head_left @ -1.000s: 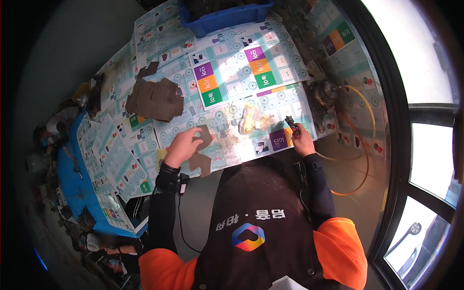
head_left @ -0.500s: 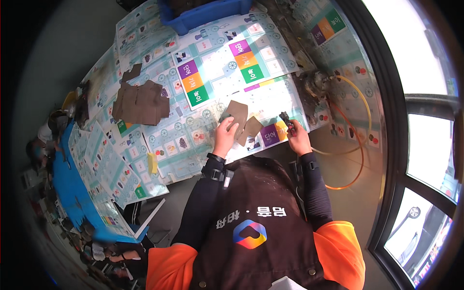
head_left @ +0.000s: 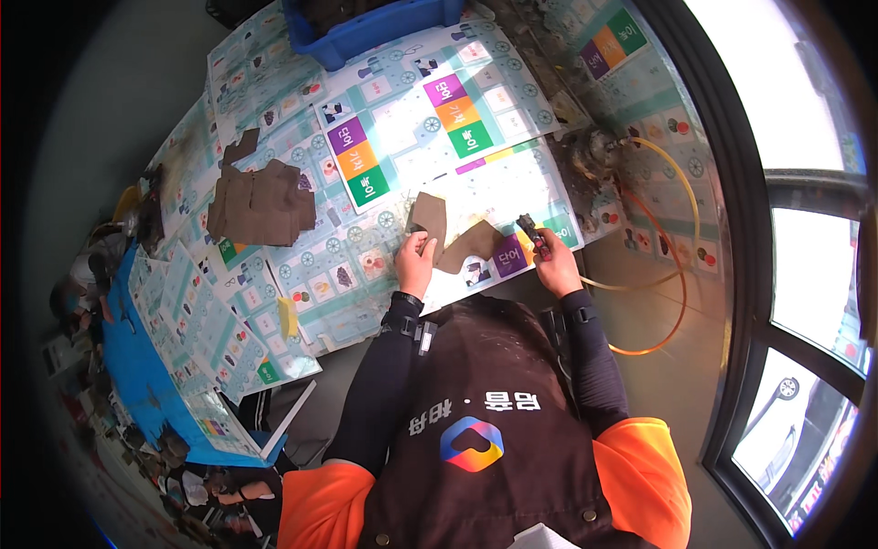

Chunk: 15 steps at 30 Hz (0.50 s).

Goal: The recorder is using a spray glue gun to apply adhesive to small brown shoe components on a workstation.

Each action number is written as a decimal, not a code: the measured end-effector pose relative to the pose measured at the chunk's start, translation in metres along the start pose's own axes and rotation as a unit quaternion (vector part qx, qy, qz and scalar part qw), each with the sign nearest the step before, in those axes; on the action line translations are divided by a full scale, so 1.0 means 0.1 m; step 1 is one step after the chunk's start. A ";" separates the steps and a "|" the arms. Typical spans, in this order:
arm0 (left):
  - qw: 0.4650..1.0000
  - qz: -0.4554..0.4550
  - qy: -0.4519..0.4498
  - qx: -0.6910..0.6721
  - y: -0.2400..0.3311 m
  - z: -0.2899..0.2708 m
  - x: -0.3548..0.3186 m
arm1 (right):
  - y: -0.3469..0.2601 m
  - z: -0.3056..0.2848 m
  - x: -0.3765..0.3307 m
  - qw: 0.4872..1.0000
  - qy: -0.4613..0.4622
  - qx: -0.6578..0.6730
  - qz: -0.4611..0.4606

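My left hand [head_left: 416, 265] is closed on the lower edge of a flat grey-brown piece of material [head_left: 428, 216], leather or cloth, tilted above the table's near edge. Just right of it lies a second brown piece [head_left: 476, 245] with an angled outline, its left end close to the held one. My right hand [head_left: 557, 265] grips a small black tool [head_left: 530, 232] with a reddish part, perhaps a spray gun; its tip points away from me, near the second piece. On the left, a pile of similar brown pieces [head_left: 262, 203] lies overlapped, with a smaller piece [head_left: 241, 146] behind it.
Printed sheets [head_left: 384, 247] cover the table. A blue crate [head_left: 375, 38] stands at the back. Yellow and orange hoses [head_left: 688, 210] loop from a grimy fitting [head_left: 594, 151] on the right, beside a window frame [head_left: 745, 366]. A yellow strip [head_left: 288, 317] lies near left.
My left hand has shifted slightly left with its piece, turning it more upright. More of the second piece shows now. My right hand has moved a little left and down with the tool.
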<state>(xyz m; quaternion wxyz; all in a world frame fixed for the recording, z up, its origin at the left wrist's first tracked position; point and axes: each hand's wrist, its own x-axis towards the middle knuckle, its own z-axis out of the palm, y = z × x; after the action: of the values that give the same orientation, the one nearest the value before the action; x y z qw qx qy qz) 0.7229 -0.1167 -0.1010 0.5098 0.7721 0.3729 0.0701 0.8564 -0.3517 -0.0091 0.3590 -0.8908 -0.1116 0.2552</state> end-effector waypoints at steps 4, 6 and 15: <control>0.999 0.015 0.035 0.001 -0.09 -0.02 -0.01 | -0.10 0.05 0.00 0.999 -0.035 0.026 0.004; 1.000 0.018 0.011 0.000 -0.09 -0.03 0.00 | -0.17 0.07 0.00 0.996 -0.056 0.055 0.032; 1.000 0.002 0.012 0.028 -0.13 -0.06 0.08 | -0.45 0.32 0.22 0.988 -0.086 0.129 -0.009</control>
<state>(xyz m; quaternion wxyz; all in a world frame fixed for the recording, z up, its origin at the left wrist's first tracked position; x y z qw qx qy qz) 0.7191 -0.1040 -0.1116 0.4828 0.7862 0.3793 0.0700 0.8572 -0.2923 -0.0061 0.4620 -0.8107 -0.1164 0.3402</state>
